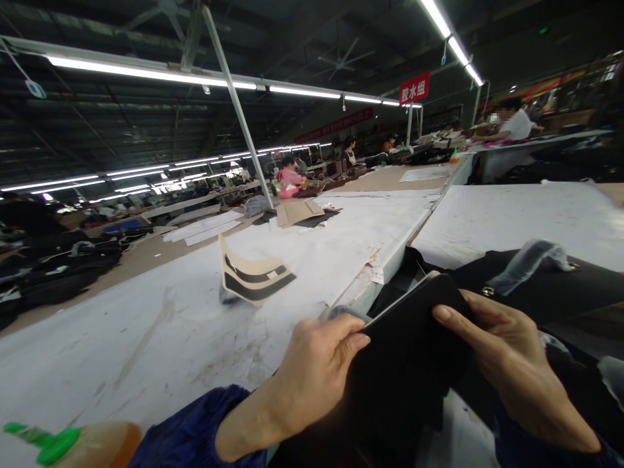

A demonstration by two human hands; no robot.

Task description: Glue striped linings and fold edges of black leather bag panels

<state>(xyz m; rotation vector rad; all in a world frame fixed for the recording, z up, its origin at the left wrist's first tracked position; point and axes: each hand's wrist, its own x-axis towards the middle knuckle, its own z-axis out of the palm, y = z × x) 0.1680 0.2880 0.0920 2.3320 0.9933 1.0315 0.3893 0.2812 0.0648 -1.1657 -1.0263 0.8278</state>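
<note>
A flat black panel (404,351) with a pale edge along its top is held between both hands, tilted over the near side of the table. My left hand (316,361) pinches its upper left edge between thumb and fingers. Around the right upper corner my right hand (507,344) is closed, thumb on the near face and fingers behind. The panel's lower part falls into shadow, so its full outline is hidden. To the right lies a black piece (492,273) with a plastic-wrapped handle (531,263) and metal fittings.
A curved cream piece with black strips (256,276) rests on the white table (160,351). A green-capped bottle of amber liquid (92,445) lies at the lower left. Brown sheets (297,211) and dark material (58,270) are farther off. People work at the tables behind.
</note>
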